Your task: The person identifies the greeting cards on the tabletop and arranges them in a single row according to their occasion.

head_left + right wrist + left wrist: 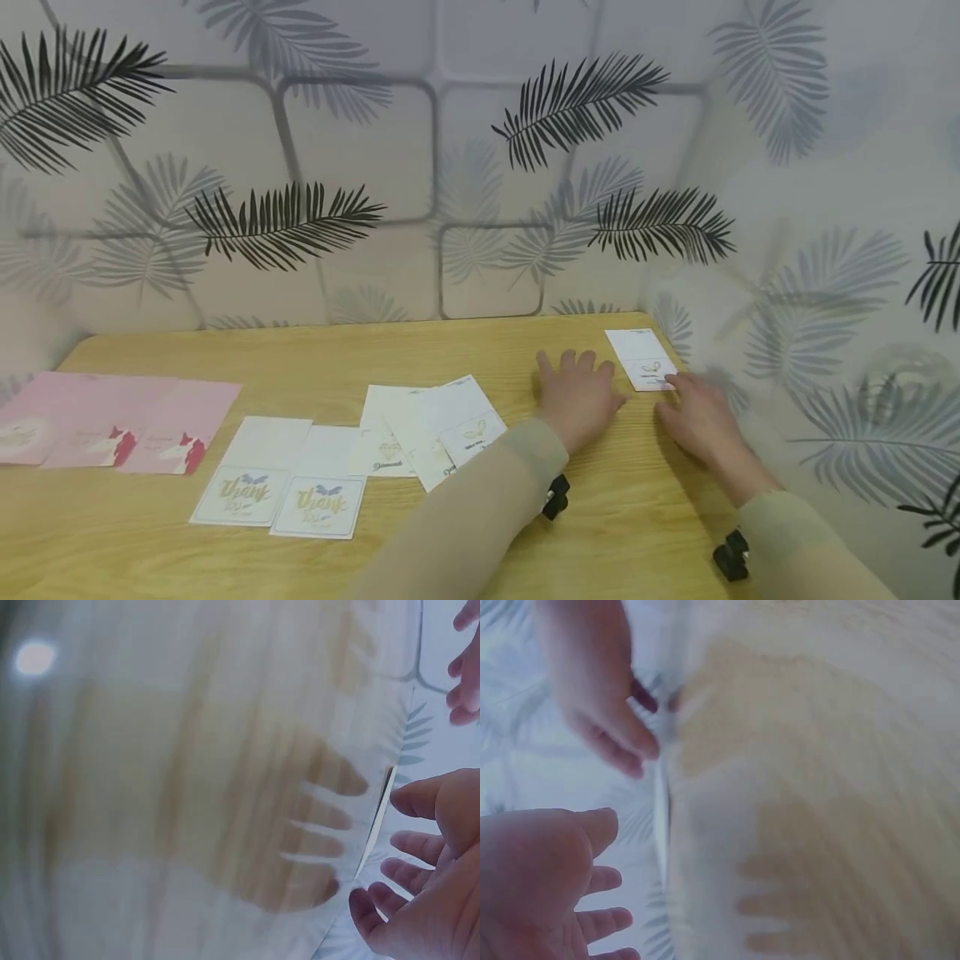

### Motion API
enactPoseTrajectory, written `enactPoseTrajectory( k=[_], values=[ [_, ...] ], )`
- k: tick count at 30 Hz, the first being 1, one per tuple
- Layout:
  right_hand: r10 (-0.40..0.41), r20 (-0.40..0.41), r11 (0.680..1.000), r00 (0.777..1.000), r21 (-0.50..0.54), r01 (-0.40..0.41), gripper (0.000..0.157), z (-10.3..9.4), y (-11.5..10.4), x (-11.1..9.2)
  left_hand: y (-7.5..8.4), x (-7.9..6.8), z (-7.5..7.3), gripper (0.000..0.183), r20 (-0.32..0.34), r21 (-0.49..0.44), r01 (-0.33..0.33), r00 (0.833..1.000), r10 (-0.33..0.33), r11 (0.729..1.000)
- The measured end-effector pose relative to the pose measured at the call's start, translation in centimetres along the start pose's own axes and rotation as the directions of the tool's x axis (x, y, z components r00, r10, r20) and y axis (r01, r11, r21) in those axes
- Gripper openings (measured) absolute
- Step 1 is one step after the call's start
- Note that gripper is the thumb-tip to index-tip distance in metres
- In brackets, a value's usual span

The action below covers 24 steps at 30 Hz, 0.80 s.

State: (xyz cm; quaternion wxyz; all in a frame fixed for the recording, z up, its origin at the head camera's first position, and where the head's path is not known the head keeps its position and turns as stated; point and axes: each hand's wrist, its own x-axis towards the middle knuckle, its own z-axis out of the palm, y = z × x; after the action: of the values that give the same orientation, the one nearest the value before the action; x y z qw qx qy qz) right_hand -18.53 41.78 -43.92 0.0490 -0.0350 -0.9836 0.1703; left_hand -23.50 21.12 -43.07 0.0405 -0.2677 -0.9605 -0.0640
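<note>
A folded white card [652, 343] with a gold design and small black lettering lies at the table's far right corner. Beside its lower right edge is my right hand [701, 417], thumb and fingers apart and fingertips right at the edge. The right wrist view has the card [377, 821] nearly edge-on, close to these fingers [416, 799]. To the left of the card, my left hand [577, 400] spreads its fingers palm down over the wood, holding nothing. From the left wrist, the card [661, 825] appears as a thin strip beyond both hands.
Overlapping white cards [465, 408] with gold motifs lie mid-table, partly behind the left sleeve. Two thank-you cards [318, 504] are left of them, then several pink cards [198, 408]. Leaf-patterned wall covering [487, 275] borders the table [420, 342] behind and at right.
</note>
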Motion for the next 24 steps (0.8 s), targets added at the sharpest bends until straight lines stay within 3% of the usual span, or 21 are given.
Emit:
enactPoseTrajectory(
  k=[9, 14, 24],
  values=[
    [-0.067, -0.065, 0.996, 0.996, 0.051, 0.070, 0.050, 0.5, -3.1, -0.3, -5.4, -3.9, -3.2, 0.060, 0.023, -0.111, 0.062, 0.998, -0.059, 0.992],
    [-0.136, -0.025, 0.982, 0.990, 0.127, 0.138, 0.053, 0.5, -5.9, -0.5, -8.1, -5.8, -4.0, 0.062, 0.040, -0.176, 0.120, 0.993, -0.115, 0.977],
    [-0.196, 0.067, 0.935, 0.978, 0.312, 0.166, 0.059, 1.0, -11.0, -1.3, -12.6, -9.6, -4.9, 0.062, 0.019, -0.202, 0.212, 0.977, -0.212, 0.956]
  ],
)
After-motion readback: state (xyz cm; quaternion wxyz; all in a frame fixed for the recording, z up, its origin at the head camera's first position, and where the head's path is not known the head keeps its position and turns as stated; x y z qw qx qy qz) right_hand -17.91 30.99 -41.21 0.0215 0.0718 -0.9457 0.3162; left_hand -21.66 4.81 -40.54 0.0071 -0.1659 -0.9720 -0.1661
